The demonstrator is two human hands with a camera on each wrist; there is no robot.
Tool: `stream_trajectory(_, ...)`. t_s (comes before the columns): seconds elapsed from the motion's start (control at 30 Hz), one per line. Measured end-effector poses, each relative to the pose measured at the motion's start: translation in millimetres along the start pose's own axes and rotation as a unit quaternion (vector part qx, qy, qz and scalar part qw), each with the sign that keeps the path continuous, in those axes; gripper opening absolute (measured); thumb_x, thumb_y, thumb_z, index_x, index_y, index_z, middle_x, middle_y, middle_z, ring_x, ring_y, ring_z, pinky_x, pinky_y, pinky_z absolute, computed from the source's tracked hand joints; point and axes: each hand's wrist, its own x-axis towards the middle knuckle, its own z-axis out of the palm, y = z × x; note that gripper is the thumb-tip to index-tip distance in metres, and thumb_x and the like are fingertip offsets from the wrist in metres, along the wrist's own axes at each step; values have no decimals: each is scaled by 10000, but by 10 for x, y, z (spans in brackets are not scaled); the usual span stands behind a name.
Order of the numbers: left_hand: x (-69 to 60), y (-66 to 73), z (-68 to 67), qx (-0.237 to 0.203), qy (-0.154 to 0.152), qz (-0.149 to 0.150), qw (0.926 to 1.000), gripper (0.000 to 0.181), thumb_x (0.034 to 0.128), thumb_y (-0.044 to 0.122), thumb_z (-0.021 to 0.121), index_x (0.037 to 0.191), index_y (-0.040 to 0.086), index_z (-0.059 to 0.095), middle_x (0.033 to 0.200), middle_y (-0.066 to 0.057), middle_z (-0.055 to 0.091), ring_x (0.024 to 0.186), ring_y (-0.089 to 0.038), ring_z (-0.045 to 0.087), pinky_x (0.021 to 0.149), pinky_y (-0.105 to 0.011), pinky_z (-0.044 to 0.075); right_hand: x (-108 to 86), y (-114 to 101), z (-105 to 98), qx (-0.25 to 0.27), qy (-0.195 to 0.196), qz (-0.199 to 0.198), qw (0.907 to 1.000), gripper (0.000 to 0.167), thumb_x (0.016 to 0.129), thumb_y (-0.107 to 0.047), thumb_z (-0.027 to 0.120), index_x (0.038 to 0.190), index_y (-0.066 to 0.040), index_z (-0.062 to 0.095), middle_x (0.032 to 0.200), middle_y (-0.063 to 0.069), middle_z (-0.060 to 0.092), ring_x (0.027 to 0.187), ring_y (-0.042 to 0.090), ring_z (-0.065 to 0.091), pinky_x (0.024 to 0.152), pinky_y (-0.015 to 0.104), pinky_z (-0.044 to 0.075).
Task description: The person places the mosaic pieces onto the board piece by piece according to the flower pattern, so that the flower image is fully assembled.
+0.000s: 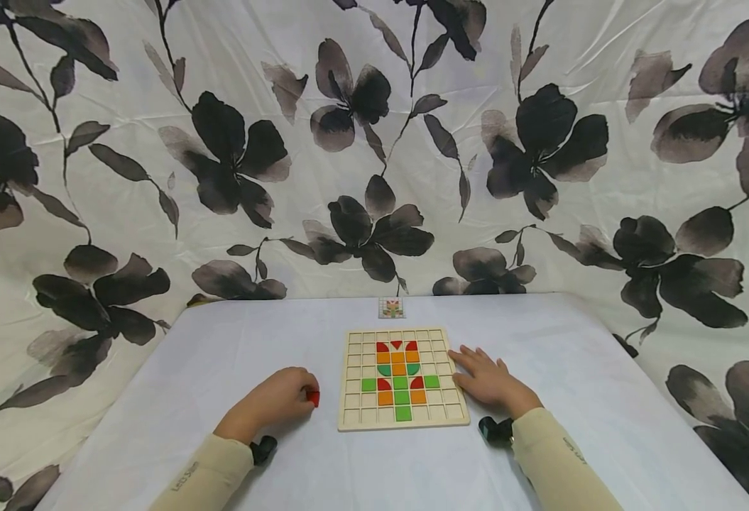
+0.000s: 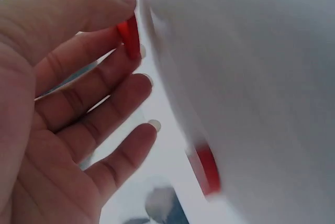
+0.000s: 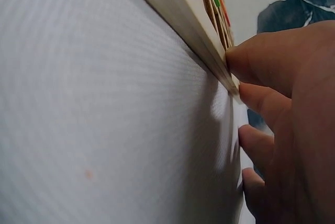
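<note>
My left hand is left of the board and pinches a small red tile between thumb and fingertips, low over the table. Another red piece lies on the cloth near that hand in the left wrist view, slightly blurred. A square wooden grid board lies flat in the middle, with red, orange and green tiles forming a pattern in its cells. My right hand rests at the board's right edge, its fingers extended; in the right wrist view the thumb and a finger touch the board's side.
A small pattern card lies behind the board, near the table's far edge. White cloth covers the table. Behind it hangs a floral curtain. A dark wrist camera sits under the right wrist, another under the left.
</note>
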Motion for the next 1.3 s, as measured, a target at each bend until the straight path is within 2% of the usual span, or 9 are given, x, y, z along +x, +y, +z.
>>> stream_trajectory(0.23,176,345,56,-481,-172,360,9980,216,820,232,760,999,127,704,873,83,622,832,-117,524,830,-350,492,-13,-17,-20,50,-24,32,10000,536,987,-349,466,1494,-198,379,1588,132,266,1467,438,156,1107,710,58)
stream_trajectory(0.47,312,576,144,-366,-239,874,9952,174,859,254,729,994,143,734,883,93,613,805,-86,500,790,-272,477,-16,-26,-6,38,-1,80,10000,536,986,-355,470,1494,-212,379,1591,119,267,1470,432,156,1112,705,56)
stream_trajectory(0.67,372,645,201,-293,-335,907,9949,153,874,246,715,988,154,758,883,95,591,794,-69,494,777,-244,481,-3,-10,9,12,9,64,10000,539,986,-359,467,1496,-212,375,1593,117,262,1471,430,153,1111,706,54)
stream_trajectory(0.9,407,671,229,-270,-205,914,9952,73,877,207,709,910,168,762,867,95,586,790,-65,500,779,-247,487,3,2,9,-38,35,36,10000,540,987,-356,465,1497,-208,373,1591,121,267,1469,433,159,1109,709,59)
stream_trajectory(1.1,406,672,229,-389,-115,1048,9937,52,865,170,719,884,148,761,844,90,603,768,-52,510,755,-230,491,4,5,11,-21,34,39,10000,540,987,-356,464,1498,-208,370,1591,122,265,1469,434,158,1111,706,60)
stream_trajectory(1.3,397,693,211,-318,-122,990,9945,60,861,152,721,893,129,767,853,79,623,777,-57,524,776,-237,511,4,0,2,-22,5,31,10000,541,988,-356,463,1498,-203,369,1593,125,259,1469,436,154,1111,706,56)
